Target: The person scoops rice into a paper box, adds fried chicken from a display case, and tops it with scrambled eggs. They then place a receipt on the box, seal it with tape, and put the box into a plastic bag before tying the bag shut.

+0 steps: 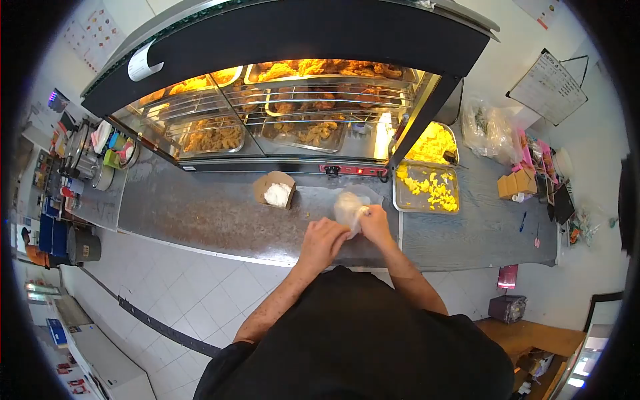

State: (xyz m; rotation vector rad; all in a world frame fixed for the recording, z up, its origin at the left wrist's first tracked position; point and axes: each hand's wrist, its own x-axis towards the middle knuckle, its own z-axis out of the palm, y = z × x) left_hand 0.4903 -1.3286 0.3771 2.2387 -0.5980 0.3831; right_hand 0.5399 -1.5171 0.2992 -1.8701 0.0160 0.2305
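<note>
Both of my hands are at a clear plastic bag (349, 205) with something pale inside, over the counter's front part. My left hand (323, 241) has its fingers pressed together at the bag's near edge. My right hand (375, 223) is closed on the bag's right side. To the left, an open brown paper box (280, 180) stands on the counter (193, 217) with white food (277, 195), seemingly rice, in it. A metal tray (404, 202) with yellow pieces lies to the right of my right hand.
A heated glass display case (287, 167) with trays of fried food stands behind the bag. Another tray of yellow food (430, 143) is at its right end. Farther right are plastic bags (490, 130), small brown boxes (517, 183) and a blue pen (523, 221).
</note>
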